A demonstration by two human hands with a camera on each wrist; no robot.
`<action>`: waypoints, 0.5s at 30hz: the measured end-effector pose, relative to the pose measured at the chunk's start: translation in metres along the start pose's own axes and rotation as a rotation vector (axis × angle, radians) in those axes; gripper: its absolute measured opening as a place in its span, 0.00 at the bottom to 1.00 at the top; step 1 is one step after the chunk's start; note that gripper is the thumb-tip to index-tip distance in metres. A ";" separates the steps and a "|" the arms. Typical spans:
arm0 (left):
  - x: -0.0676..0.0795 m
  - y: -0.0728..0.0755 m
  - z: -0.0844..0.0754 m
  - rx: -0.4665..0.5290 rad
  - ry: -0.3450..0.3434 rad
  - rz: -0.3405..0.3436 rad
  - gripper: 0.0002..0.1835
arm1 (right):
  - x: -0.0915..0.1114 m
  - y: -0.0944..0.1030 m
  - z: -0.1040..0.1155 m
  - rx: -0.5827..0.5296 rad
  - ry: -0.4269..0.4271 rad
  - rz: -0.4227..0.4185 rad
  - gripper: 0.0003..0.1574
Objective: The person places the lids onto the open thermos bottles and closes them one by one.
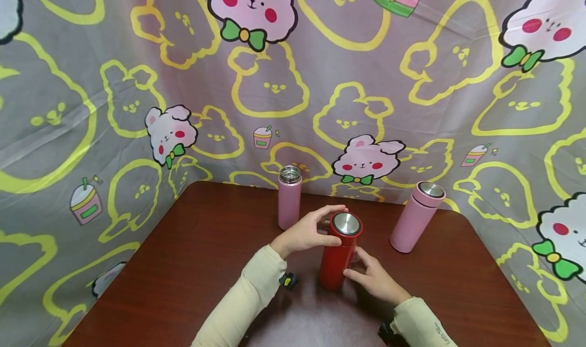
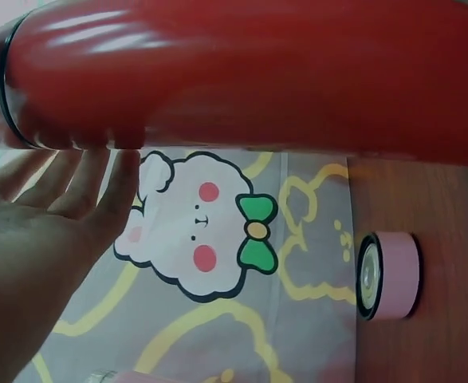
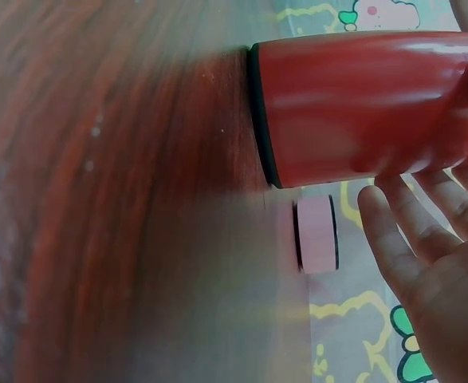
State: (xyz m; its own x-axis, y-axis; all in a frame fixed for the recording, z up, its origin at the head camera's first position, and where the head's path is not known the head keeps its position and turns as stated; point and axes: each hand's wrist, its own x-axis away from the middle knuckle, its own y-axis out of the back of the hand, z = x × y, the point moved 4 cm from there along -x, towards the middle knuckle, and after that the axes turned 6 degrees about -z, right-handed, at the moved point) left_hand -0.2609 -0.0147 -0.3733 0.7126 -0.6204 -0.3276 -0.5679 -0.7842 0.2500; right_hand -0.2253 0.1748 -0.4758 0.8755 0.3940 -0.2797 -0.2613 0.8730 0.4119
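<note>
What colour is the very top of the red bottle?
The lid's top is shiny silver, clearest in the head view.

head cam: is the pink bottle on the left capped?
No, the left pink bottle shows its bare metal neck with no lid over it.

"How did the left grip (image 1: 305, 232) sit?"
"Higher than the right grip (image 1: 376, 282), its thumb (image 1: 330, 241) parted from bent fingers (image 2: 120, 190), holding."
"And the lower one?"
"Curved to hold too, its fingers (image 3: 418, 225) spread."
"The arms?"
"Both sleeved; the left forearm (image 1: 244, 296) slanted inward from one side, the right forearm (image 1: 418, 320) from the other."
</note>
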 end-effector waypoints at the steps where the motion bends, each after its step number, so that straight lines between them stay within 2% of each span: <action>1: 0.001 0.000 -0.001 -0.016 0.012 -0.017 0.36 | 0.000 0.000 0.000 -0.001 -0.010 -0.001 0.32; 8: 0.005 -0.002 -0.002 -0.113 0.078 -0.078 0.37 | 0.002 0.000 -0.001 -0.004 -0.033 0.009 0.33; 15: 0.007 -0.005 -0.004 -0.160 0.065 -0.133 0.38 | 0.002 -0.001 0.000 -0.014 -0.018 -0.007 0.31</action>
State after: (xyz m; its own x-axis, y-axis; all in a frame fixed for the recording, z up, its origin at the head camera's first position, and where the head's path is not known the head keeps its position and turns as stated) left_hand -0.2513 -0.0151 -0.3732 0.8047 -0.5066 -0.3094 -0.3981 -0.8472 0.3518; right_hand -0.2236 0.1747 -0.4769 0.8842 0.3831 -0.2671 -0.2611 0.8797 0.3975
